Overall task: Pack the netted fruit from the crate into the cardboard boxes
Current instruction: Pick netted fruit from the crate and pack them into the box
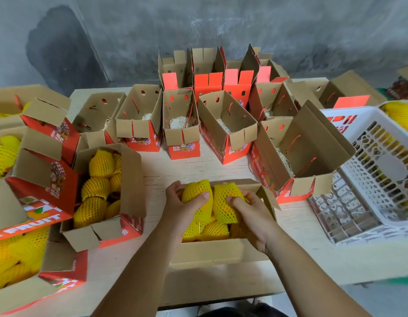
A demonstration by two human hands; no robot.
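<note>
Seen from above, the left hand [187, 202] grips one yellow-netted fruit [199, 193] and the right hand [248, 209] grips a second netted fruit [225, 202], both held over an open cardboard box [209, 250] at the near edge of the surface [166, 168], with more netted fruit already inside. A white plastic crate [370, 170] lies tipped at the right, a filled box [102, 195] sits at the left, and empty open boxes [182, 124] stand in rows behind.

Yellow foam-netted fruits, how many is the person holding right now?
2. One yellow foam-netted fruit is in the left hand, the other in the right hand, side by side over the nearest open cardboard box.
</note>
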